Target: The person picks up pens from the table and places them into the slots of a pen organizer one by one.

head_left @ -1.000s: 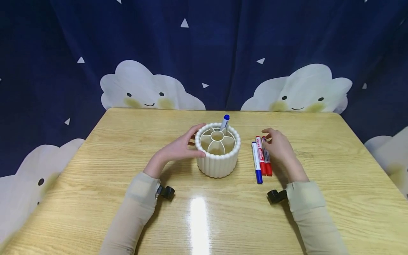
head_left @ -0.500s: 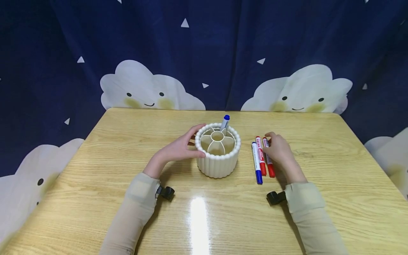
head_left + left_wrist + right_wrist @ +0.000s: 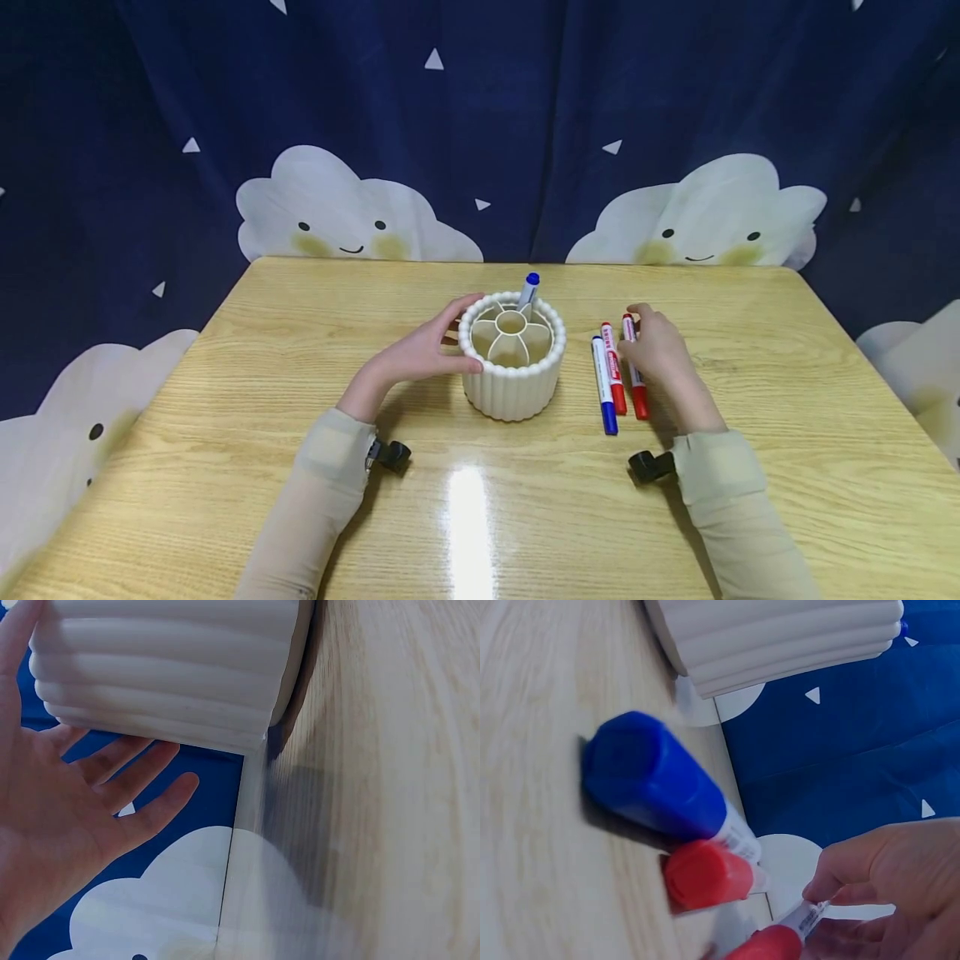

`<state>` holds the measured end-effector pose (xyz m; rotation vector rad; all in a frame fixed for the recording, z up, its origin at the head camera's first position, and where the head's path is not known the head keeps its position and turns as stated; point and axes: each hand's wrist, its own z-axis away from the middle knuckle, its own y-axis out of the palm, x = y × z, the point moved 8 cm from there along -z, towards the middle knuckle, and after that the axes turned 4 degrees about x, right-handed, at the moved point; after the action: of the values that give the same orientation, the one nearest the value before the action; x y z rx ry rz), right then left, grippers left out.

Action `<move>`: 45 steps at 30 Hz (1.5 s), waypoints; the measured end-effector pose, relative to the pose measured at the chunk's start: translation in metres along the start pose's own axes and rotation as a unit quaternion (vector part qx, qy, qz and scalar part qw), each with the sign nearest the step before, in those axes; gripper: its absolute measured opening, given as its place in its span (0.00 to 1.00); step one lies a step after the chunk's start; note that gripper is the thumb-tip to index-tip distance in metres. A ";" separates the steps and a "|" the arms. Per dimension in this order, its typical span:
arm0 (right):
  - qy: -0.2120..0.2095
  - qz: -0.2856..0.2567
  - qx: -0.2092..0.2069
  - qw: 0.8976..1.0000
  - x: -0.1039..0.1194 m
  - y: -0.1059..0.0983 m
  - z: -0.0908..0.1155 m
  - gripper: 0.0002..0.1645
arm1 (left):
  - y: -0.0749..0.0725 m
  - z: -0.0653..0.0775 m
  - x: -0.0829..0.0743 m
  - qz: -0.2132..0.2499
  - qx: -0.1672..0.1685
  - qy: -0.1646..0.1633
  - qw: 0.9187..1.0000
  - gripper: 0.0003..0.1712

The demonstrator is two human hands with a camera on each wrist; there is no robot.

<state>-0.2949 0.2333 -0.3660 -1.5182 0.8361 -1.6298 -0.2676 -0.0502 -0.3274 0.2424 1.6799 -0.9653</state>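
Observation:
A white ribbed pen holder [image 3: 512, 393] with petal-shaped compartments stands mid-table. One blue-capped marker [image 3: 528, 291] leans upright in its back compartment. My left hand [image 3: 422, 350] holds the holder from the left, thumb at the near rim and fingers round the far side. To the right, my right hand [image 3: 660, 350] pinches a red marker [image 3: 639, 403] between thumb and fingers; its red cap [image 3: 769, 945] points toward me. Beside it on the table lie another red marker [image 3: 612, 371] and a blue marker [image 3: 603, 387], side by side, caps toward me.
The wooden table [image 3: 375, 533] ends at a dark blue curtain [image 3: 510, 125] with printed clouds. Black wrist cameras sit at both cuffs, the left camera [image 3: 393, 455] and the right camera [image 3: 645, 467], low over the table.
The pinched red marker has shifted right, away from the other two, and slightly toward the back, leaving a gap. My left hand and the pen holder stay in place.

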 end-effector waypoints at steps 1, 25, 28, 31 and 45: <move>-0.005 0.001 -0.005 1.000 0.002 -0.002 0.001 0.39 | 0.000 0.000 0.000 0.000 0.000 0.000 1.000 0.54; -0.063 -0.053 -0.150 0.985 0.042 -0.050 0.032 0.33 | 0.000 0.001 0.000 -0.010 -0.002 -0.006 1.000 0.52; -0.068 -0.067 -0.165 0.982 0.047 -0.053 0.036 0.33 | 0.000 0.001 -0.001 -0.010 -0.002 -0.008 1.000 0.52; -0.077 -0.078 -0.179 0.978 0.052 -0.057 0.040 0.32 | 0.000 0.002 -0.001 -0.008 -0.002 -0.009 1.000 0.52; -0.129 -0.095 -0.235 0.959 0.070 -0.070 0.054 0.29 | -0.001 -0.008 0.027 -0.010 -0.003 0.002 1.000 0.54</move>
<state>-0.2491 0.2105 -0.2655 -2.1481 1.0020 -1.3757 -0.2837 -0.0536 -0.3506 0.2243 1.6919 -0.9753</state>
